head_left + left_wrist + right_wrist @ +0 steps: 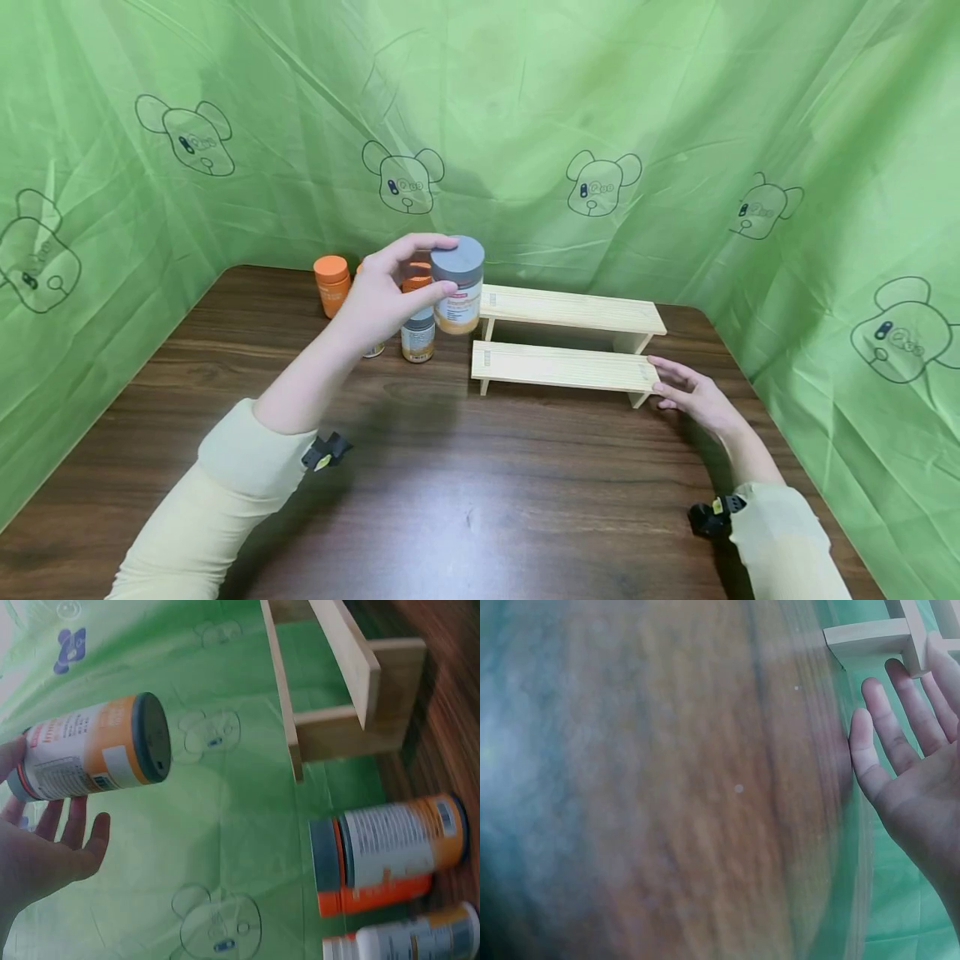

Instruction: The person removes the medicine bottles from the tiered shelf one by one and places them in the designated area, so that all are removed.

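Currently the grey-lidded cylindrical plastic bottle with white-and-orange label (458, 287) is in the air, just left of the far end of the two-tier pale wooden step shelf (570, 346), above the other bottles. Left hand (378, 300) pinches it near the lid, thumb on the near side and fingers over the top edge; the wrist view shows the bottle (90, 757) gripped at its cap end, flat dark base facing out. Gripping up high keeps the body free to set down, I'd say.

Right hand (693, 396) lies flat with fingers straight and slightly spread, fingertips touching the right end of the shelf's lower step, likely steadying it.

Shelf: unfinished light wood, plank steps, slab legs, both steps bare.

Behind the left hand sits a cluster of similar smooth bottles: a grey-capped orange-label one (417, 335) and an all-orange round jar (332, 285) further left.

Dark brown wood-grain table (465, 492); wrinkled green cloth backdrop with bear outlines (600, 108) all round.
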The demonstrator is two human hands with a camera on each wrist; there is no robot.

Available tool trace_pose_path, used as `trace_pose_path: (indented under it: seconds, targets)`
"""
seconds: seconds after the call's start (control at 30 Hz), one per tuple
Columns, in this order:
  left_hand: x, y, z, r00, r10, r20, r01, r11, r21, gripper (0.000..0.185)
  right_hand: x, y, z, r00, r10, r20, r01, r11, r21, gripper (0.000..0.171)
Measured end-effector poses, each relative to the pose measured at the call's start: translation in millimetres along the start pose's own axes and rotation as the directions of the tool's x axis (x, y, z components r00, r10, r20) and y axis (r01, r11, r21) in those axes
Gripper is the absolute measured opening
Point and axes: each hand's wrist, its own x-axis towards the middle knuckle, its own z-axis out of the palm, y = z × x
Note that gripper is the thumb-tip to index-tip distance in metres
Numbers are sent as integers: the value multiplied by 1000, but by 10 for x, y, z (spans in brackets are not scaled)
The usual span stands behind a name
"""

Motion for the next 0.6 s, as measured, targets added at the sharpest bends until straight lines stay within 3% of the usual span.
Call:
trace_pose_path:
  seconds: [0.23, 0.37, 0.6]
  targets:
    - [-74, -105, -201, 998, 18, -53, -18, 1000, -1, 45, -18, -56, 27, 1000, 1, 1, -1, 1000, -5, 58]
    - [-132, -162, -291, 996, 10, -88, -13, 999, -36, 45, 7, 43, -15, 1000, -3, -2, 3, 1000, -8, 57]
    - [-241, -257, -456, 984, 57, -171, -68, 996, -57, 46, 49, 177, -69, 1000, -2, -8, 2, 999, -34, 57]
